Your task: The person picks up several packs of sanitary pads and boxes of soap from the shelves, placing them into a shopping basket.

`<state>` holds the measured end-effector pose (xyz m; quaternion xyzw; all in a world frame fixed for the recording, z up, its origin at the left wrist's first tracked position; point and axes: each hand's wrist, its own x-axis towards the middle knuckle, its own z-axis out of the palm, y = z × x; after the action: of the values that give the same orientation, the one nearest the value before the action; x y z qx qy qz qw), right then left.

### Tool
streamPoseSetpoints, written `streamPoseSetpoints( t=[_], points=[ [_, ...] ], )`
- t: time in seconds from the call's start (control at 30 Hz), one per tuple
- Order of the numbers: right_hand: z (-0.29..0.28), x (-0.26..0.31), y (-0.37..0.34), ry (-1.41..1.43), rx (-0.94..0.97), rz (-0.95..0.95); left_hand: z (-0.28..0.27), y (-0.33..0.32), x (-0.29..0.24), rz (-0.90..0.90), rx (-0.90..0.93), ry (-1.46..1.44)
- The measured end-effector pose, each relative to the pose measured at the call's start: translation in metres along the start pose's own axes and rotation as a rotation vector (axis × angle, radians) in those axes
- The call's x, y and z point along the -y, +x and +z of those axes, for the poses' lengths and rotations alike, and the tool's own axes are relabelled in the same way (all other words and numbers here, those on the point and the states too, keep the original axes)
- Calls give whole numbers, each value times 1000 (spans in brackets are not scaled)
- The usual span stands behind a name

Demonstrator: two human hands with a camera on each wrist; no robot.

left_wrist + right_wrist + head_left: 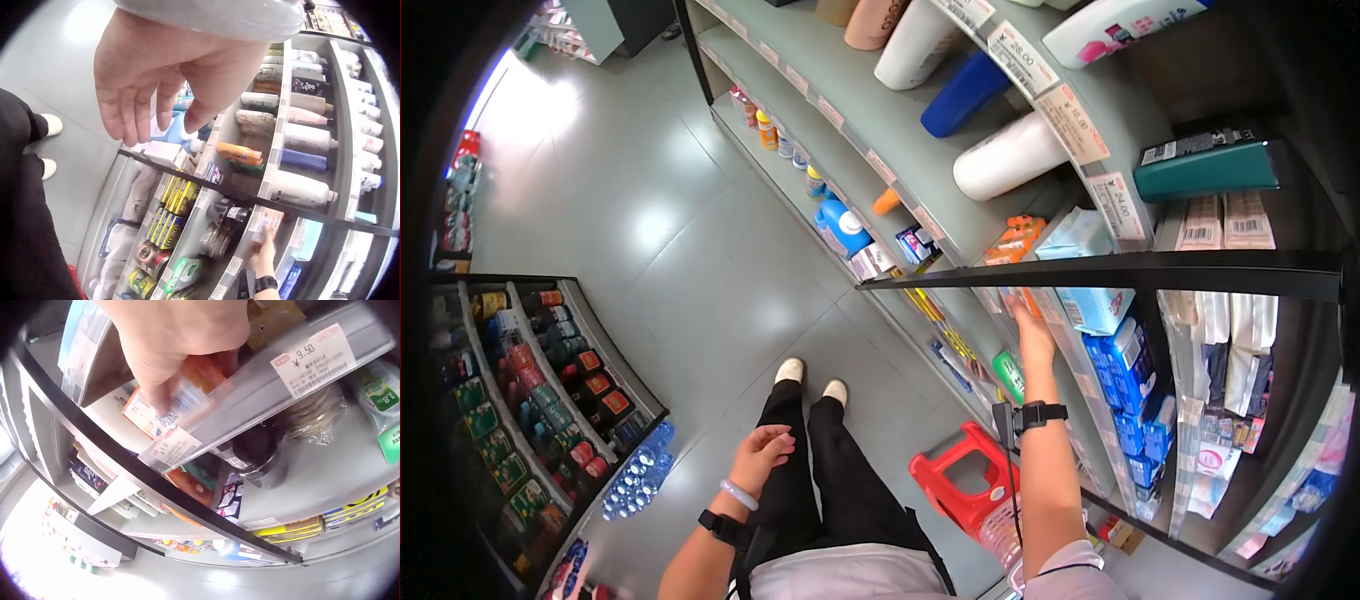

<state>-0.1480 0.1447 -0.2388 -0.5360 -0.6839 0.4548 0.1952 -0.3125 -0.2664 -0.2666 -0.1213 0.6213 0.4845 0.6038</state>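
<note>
My right hand (1032,338) reaches onto a shelf at a dark upright divider. In the right wrist view, the thumb and fingers of that hand (181,331) pinch an orange-and-white pack (187,403) behind the clear price strip (240,406). Part of the pack is hidden under the palm. Beside it in the head view stands a light blue pack (1092,308). My left hand (762,458) hangs in front of my legs, fingers loosely bent and holding nothing. Its palm and fingers (128,112) fill the top of the left wrist view.
A red plastic basket (970,480) stands on the floor to my right. The black divider (1200,268) crosses the shelves near my right hand. White and blue bottles (1010,155) line the shelf beyond it. A drinks rack (550,400) and bundled water bottles (640,475) are at left.
</note>
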Motion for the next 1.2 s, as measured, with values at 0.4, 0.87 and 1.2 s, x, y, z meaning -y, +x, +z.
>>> streamPoseSetpoints(
  t=[0.4,0.87,1.2],
  points=[
    [-20,-35,-22,776,-248,186,49,-4,-19,39,87,-20],
    [-18,4,-161,429,483,381,109,24,-46,342,478,97],
    [62,-27,-185,174,902,454,68,52,22,85,614,-179]
  ],
)
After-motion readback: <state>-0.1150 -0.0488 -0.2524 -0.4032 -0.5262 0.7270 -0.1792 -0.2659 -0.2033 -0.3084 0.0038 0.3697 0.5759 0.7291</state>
